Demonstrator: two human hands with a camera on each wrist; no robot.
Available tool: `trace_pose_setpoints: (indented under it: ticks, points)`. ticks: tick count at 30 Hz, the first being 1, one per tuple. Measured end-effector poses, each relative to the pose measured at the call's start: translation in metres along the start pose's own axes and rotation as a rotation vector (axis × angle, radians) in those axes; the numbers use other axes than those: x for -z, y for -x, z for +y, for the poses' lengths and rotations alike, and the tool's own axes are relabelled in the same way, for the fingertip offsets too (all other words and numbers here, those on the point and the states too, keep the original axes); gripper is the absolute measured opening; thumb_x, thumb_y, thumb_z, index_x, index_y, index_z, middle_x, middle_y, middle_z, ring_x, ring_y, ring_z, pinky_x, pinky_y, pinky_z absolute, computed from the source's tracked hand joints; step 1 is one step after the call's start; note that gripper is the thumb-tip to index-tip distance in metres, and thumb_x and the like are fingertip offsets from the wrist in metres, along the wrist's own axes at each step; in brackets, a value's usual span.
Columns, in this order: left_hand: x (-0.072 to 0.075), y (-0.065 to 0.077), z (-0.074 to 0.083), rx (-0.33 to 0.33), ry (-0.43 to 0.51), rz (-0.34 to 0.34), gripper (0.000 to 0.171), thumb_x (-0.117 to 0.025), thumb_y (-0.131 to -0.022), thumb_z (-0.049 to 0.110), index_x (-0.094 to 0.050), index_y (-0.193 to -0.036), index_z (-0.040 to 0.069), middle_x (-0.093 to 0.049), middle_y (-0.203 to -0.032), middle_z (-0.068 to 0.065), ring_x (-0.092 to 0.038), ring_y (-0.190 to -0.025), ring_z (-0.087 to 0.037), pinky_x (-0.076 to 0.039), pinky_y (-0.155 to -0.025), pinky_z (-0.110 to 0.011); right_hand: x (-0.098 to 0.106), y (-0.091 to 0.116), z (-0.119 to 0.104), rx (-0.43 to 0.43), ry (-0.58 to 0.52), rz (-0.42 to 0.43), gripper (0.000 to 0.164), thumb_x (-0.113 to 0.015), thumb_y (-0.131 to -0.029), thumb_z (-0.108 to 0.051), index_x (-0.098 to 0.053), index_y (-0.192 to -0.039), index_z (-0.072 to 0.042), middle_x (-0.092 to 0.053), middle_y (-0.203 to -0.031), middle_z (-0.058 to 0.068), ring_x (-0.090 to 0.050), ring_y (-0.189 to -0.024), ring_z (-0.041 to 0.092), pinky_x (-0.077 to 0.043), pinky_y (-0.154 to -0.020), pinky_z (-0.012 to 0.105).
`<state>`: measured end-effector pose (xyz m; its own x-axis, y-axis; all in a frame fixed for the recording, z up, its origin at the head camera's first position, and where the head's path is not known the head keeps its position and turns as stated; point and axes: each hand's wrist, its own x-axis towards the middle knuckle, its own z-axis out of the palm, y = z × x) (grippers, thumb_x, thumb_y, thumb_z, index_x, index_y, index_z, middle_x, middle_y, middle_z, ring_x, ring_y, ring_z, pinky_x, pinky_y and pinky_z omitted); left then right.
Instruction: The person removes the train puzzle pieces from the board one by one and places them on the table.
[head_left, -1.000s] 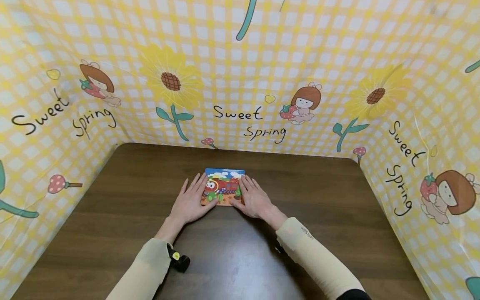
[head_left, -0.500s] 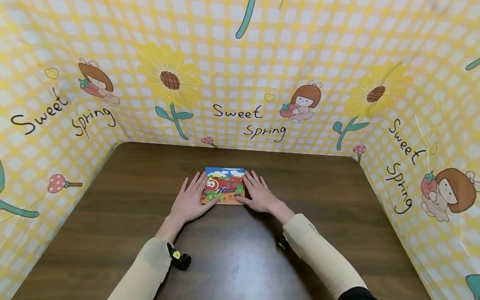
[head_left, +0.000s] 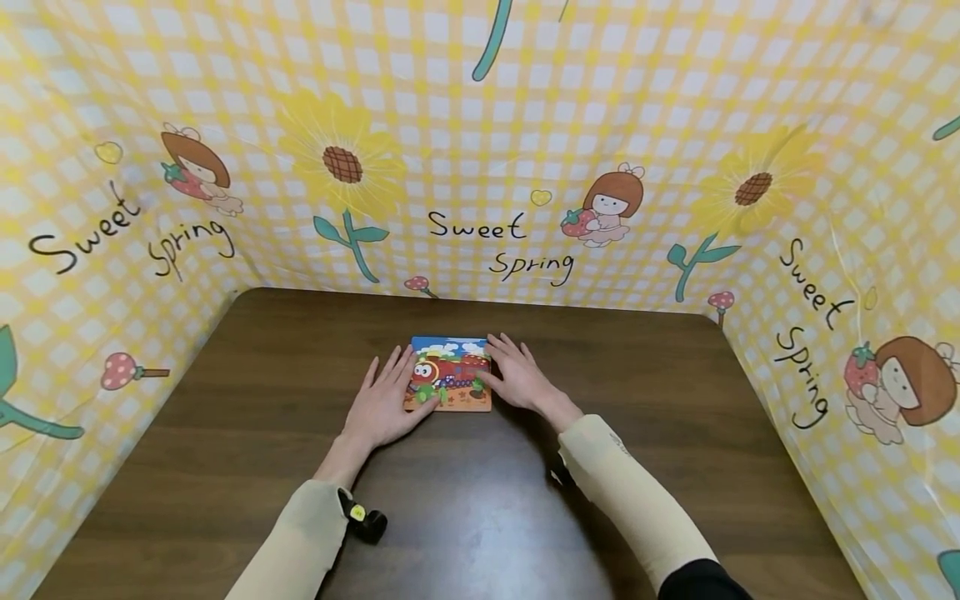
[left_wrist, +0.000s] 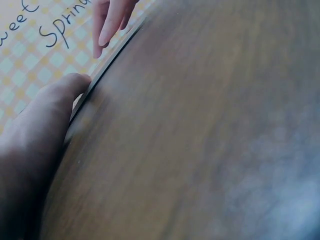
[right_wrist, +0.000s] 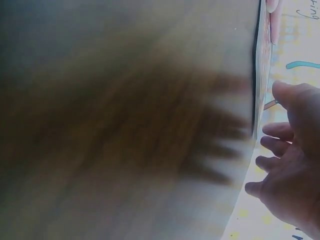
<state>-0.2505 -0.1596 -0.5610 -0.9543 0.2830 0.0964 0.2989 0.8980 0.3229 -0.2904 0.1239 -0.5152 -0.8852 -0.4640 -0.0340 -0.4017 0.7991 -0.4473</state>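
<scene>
Left sleeve [head_left: 285, 537]: running up from the lower left of the head frame, with a black wrist device [head_left: 366, 525] hanging at its cuff.
Left hand [head_left: 380, 406]: keeping its place left of centre, at the left margin of the picture board [head_left: 450, 377]; its fingers are lying straight and spread apart, the thumb crossing the lower left corner.
Board position: resting flat on the brown surface [head_left: 450, 492] at the centre of the head frame, staying practically where it was and showing its red engine below a blue sky.
Right hand [head_left: 520, 377]: sliding away from the board's lower right corner, which is now showing uncovered; its fingers are standing apart and gripping nothing, while the thumb is hovering over or just touching the right margin, contact remaining unclear.
Meaning, as judged: the two-handed framing is loosening on the right, and the left hand is probably doing most of the steadying.
Right sleeve [head_left: 626, 500]: reaching in from the lower right.
</scene>
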Motion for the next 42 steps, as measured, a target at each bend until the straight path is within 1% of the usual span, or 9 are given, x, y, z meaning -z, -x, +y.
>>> trace_pose_setpoints:
  ticks: [7,9,12,15,22,26,28,34,42]
  points:
    - [-0.001,0.000,0.001,0.001,0.006,-0.003,0.104,-0.051,-0.103,0.078,-0.022,-0.177,0.011,-0.021,-0.185,-0.007,-0.013,-0.175,-0.028,-0.005,-0.142,-0.060,-0.004,-0.007,-0.002,-0.009,-0.002,0.001,0.068,-0.058,-0.115,-0.041,-0.043,-0.168,-0.003,-0.030,-0.182,0.017,-0.020,-0.173,0.036,-0.016,-0.140,0.062]
    - [0.000,0.000,0.001,0.003,0.002,-0.004,0.105,-0.052,-0.102,0.078,-0.022,-0.177,0.011,-0.021,-0.185,-0.007,-0.013,-0.175,-0.028,-0.006,-0.142,-0.060,-0.005,-0.008,-0.002,-0.013,-0.010,0.002,0.067,-0.058,-0.115,-0.041,-0.043,-0.168,-0.003,-0.030,-0.182,0.017,-0.020,-0.173,0.036,-0.016,-0.141,0.062]
    - [0.000,0.001,0.001,0.008,-0.004,-0.005,0.104,-0.052,-0.103,0.078,-0.022,-0.177,0.011,-0.021,-0.185,-0.007,-0.014,-0.175,-0.028,-0.006,-0.142,-0.059,-0.008,-0.010,-0.002,-0.021,-0.046,0.016,0.065,-0.059,-0.115,-0.038,-0.045,-0.167,-0.002,-0.031,-0.181,0.017,-0.020,-0.173,0.036,-0.016,-0.140,0.064]
    - [0.000,0.001,0.001,0.011,-0.003,-0.004,0.105,-0.051,-0.102,0.078,-0.022,-0.177,0.011,-0.021,-0.185,-0.007,-0.014,-0.175,-0.028,-0.007,-0.142,-0.059,-0.010,-0.014,-0.003,-0.028,-0.103,0.045,0.062,-0.061,-0.114,-0.033,-0.049,-0.164,0.001,-0.034,-0.179,0.019,-0.023,-0.172,0.037,-0.017,-0.139,0.065]
    - [0.001,0.001,0.002,0.014,0.005,-0.008,0.106,-0.051,-0.102,0.079,-0.021,-0.177,0.011,-0.021,-0.185,-0.007,-0.013,-0.175,-0.027,-0.006,-0.142,-0.059,-0.013,-0.020,-0.004,-0.061,-0.196,0.097,0.057,-0.068,-0.111,-0.026,-0.055,-0.158,0.004,-0.043,-0.175,0.022,-0.030,-0.169,0.039,-0.022,-0.140,0.060]
    - [0.001,0.001,0.002,0.017,0.007,-0.007,0.105,-0.051,-0.102,0.079,-0.021,-0.177,0.012,-0.021,-0.186,-0.007,-0.013,-0.175,-0.027,-0.006,-0.142,-0.059,-0.013,-0.023,-0.005,-0.093,-0.249,0.115,0.056,-0.072,-0.108,-0.023,-0.057,-0.155,0.004,-0.045,-0.173,0.021,-0.033,-0.167,0.040,-0.028,-0.138,0.057]
    - [0.001,0.001,0.001,0.018,0.008,-0.007,0.106,-0.052,-0.102,0.079,-0.021,-0.177,0.011,-0.021,-0.186,-0.007,-0.013,-0.175,-0.028,-0.006,-0.142,-0.059,-0.013,-0.024,-0.006,-0.103,-0.256,0.123,0.056,-0.073,-0.107,-0.022,-0.058,-0.154,0.004,-0.045,-0.173,0.022,-0.034,-0.167,0.041,-0.031,-0.137,0.057]
    - [0.003,-0.001,0.001,0.011,0.007,0.000,0.105,-0.052,-0.102,0.078,-0.023,-0.177,0.011,-0.022,-0.185,-0.007,-0.014,-0.175,-0.028,-0.006,-0.142,-0.059,-0.011,-0.028,-0.007,-0.111,-0.229,0.145,0.054,-0.077,-0.104,-0.020,-0.059,-0.149,0.006,-0.045,-0.170,0.026,-0.040,-0.161,0.044,-0.036,-0.133,0.059]
    - [0.002,0.001,0.001,0.006,0.022,-0.009,0.105,-0.054,-0.101,0.078,-0.023,-0.177,0.012,-0.022,-0.185,-0.006,-0.014,-0.175,-0.029,-0.007,-0.142,-0.060,-0.009,-0.028,-0.010,-0.155,-0.282,0.118,0.042,-0.078,-0.104,-0.019,-0.062,-0.136,0.003,-0.038,-0.173,0.024,-0.034,-0.164,0.043,-0.037,-0.133,0.056]
